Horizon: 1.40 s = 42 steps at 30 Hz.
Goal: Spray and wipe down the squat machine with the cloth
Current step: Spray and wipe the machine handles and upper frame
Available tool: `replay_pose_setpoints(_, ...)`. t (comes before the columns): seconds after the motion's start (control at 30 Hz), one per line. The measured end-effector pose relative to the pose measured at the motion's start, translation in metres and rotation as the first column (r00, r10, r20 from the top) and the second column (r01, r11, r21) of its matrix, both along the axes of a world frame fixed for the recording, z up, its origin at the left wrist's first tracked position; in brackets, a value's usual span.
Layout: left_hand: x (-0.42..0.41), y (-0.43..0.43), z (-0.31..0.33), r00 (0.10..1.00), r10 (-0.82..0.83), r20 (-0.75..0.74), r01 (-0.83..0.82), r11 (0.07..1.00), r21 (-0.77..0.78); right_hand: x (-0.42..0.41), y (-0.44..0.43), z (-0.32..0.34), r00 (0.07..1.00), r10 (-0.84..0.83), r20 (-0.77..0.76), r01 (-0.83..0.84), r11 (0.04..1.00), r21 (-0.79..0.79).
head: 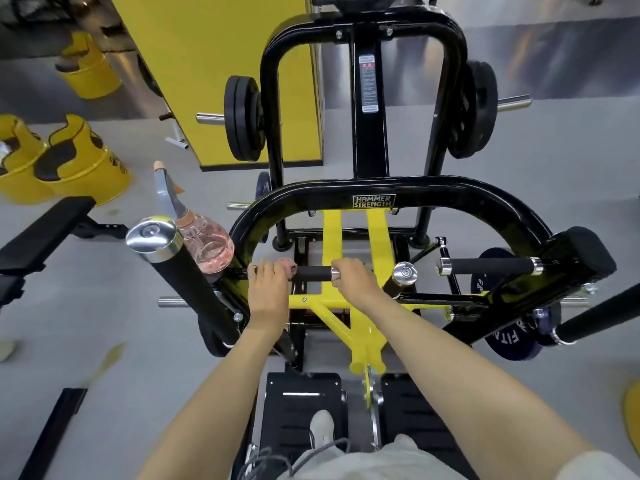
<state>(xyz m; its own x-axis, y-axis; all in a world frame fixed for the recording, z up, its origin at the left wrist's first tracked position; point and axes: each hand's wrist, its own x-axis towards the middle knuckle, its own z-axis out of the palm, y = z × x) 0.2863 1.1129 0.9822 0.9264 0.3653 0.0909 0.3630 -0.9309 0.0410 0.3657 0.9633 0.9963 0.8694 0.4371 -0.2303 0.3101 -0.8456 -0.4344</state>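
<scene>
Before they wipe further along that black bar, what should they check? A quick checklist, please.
1. Cloth between left hand and handle: ok.
2. Right hand gripping the handle's chrome end to steady it: ok.
3. Bare stretch of handle between the hands free to wipe: ok.
4. Spray bottle close by, pink liquid left in it: ok.
5. Handle already sprayed: cannot tell.
</scene>
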Motion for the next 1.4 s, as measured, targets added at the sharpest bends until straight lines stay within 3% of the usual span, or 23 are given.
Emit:
replay_pose_setpoints(0.1, 0.01, -0.019, 0.009, 0.992, 0.121, -0.021, -0.122, 0.962, -0.244, 0.007, 0.005, 0.012, 0.995, 0.096, -0.009, -0.097, 0.989, -0.11)
replay_pose_setpoints(0.17, 0.024, -0.037, 0.012, 0.998, 0.063, 0.005, -0.054, 0.886, -0.46, 0.009, 0.008, 0.016, 0.993, 0.117, 0.004, -0.116, 0.985, -0.129)
replay_pose_setpoints(0.2, 0.029, -0.046, 0.014, 1.0, -0.003, -0.009, -0.001, 0.879, -0.477, 0.01, 0.008, 0.015, 0.995, 0.104, 0.007, -0.103, 0.989, -0.11)
replay_pose_setpoints(0.27, 0.035, -0.052, 0.013, 0.995, -0.085, -0.054, 0.052, 0.89, -0.452, 0.012, 0.01, 0.01, 0.999, 0.046, -0.009, -0.046, 0.997, -0.064)
replay_pose_setpoints(0.37, 0.033, -0.037, 0.009, 0.975, -0.22, 0.016, 0.209, 0.898, -0.387, 0.012, 0.014, 0.01, 1.0, 0.018, -0.009, -0.019, 0.996, -0.092)
replay_pose_setpoints(0.47, 0.019, -0.007, -0.004, 0.936, -0.336, 0.105, 0.345, 0.936, -0.077, 0.013, 0.017, 0.017, 1.0, 0.026, -0.013, -0.027, 0.99, -0.136)
replay_pose_setpoints(0.57, 0.007, 0.011, 0.001, 0.984, -0.175, -0.029, 0.177, 0.979, 0.102, 0.013, 0.02, 0.021, 0.999, 0.045, -0.029, -0.049, 0.984, -0.172)
replay_pose_setpoints(0.7, 0.003, 0.022, 0.004, 0.986, -0.006, -0.164, 0.043, 0.974, 0.22, 0.013, 0.021, 0.024, 0.998, 0.061, -0.019, -0.064, 0.98, -0.187)
replay_pose_setpoints(0.77, 0.006, 0.018, 0.008, 0.989, 0.032, -0.141, -0.008, 0.985, 0.17, 0.014, 0.021, 0.024, 0.998, 0.057, -0.02, -0.06, 0.98, -0.189)
replay_pose_setpoints(0.93, 0.008, 0.019, 0.011, 0.996, 0.069, 0.062, -0.054, 0.974, -0.22, 0.016, 0.021, 0.022, 0.998, 0.045, -0.048, -0.053, 0.982, -0.182)
replay_pose_setpoints(1.0, 0.019, 0.023, 0.015, 0.992, 0.089, 0.089, -0.068, 0.973, -0.221, 0.017, 0.022, 0.023, 0.997, 0.049, -0.051, -0.058, 0.98, -0.19)
replay_pose_setpoints(1.17, 0.042, 0.017, 0.021, 0.976, 0.217, 0.004, -0.213, 0.961, -0.179, 0.016, 0.02, 0.021, 0.997, 0.064, -0.046, -0.071, 0.979, -0.191)
replay_pose_setpoints(1.27, 0.043, 0.019, 0.017, 0.967, 0.221, -0.129, -0.234, 0.968, -0.095, 0.019, 0.018, 0.018, 0.997, 0.053, -0.054, -0.062, 0.981, -0.184)
replay_pose_setpoints(1.4, 0.062, 0.025, 0.018, 0.943, 0.266, -0.201, -0.314, 0.911, -0.268, 0.022, 0.016, 0.017, 0.994, 0.073, -0.081, -0.087, 0.979, -0.185)
